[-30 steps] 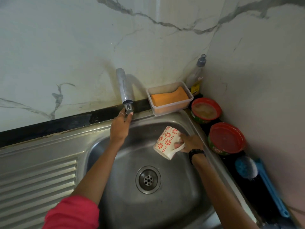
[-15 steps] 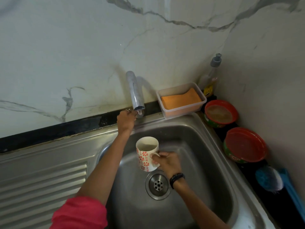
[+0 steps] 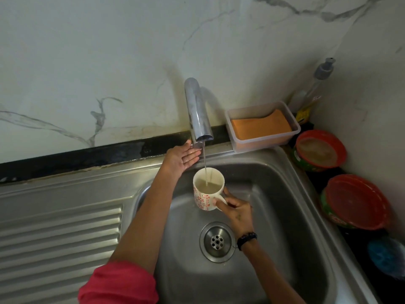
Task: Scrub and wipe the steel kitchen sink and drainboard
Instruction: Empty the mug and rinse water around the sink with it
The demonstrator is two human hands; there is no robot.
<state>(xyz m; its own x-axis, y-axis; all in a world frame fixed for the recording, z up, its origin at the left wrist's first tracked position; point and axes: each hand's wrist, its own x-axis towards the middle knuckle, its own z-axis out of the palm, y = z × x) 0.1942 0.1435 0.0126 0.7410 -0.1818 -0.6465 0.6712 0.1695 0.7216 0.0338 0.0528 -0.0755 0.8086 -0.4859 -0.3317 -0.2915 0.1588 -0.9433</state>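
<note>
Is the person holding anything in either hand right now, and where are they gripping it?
The right hand holds a flowered mug by its handle, under the tap's stream. The left hand is open near the tap, holding nothing.

White marble-look wall panels [image 3: 109,51] with grey veins meet in a corner at the right, where a second wall [image 3: 372,106] runs toward the camera. A yellowish stain marks the panel low down near the middle. A black stone ledge [image 3: 87,156] runs along the foot of the back wall, wet and glossy in places, and a dark counter strip [image 3: 350,238] follows the right wall. The light is dim and even, brighter on the upper wall, with soft shadows in the corner.
</note>
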